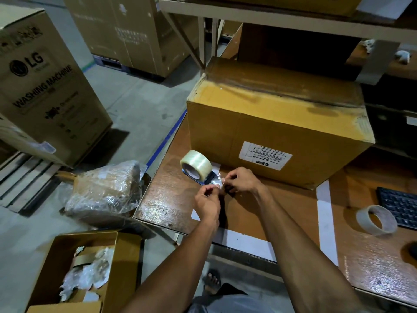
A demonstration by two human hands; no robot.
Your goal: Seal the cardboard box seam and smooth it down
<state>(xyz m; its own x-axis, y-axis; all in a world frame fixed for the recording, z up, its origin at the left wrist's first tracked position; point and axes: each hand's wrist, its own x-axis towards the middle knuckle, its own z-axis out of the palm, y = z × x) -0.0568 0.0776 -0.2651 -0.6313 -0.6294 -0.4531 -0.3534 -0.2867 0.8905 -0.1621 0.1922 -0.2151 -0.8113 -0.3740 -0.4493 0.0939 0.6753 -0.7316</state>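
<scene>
A closed cardboard box (277,114) stands on the brown table (162,199), its top seam covered with glossy clear tape and a white label on its near side. A roll of clear tape (196,164) in a blue dispenser rests on the table just left of the box's near corner. Both hands meet in front of the roll. My left hand (207,203) and my right hand (241,180) each pinch a short shiny piece of tape (216,182) that runs back toward the roll.
An empty tape core (376,220) and a black keyboard (399,206) lie at the right of the table. On the floor to the left are a plastic-wrapped bundle (106,190), an open carton of scraps (85,272) and large appliance cartons (42,86). A shelf frame rises behind the box.
</scene>
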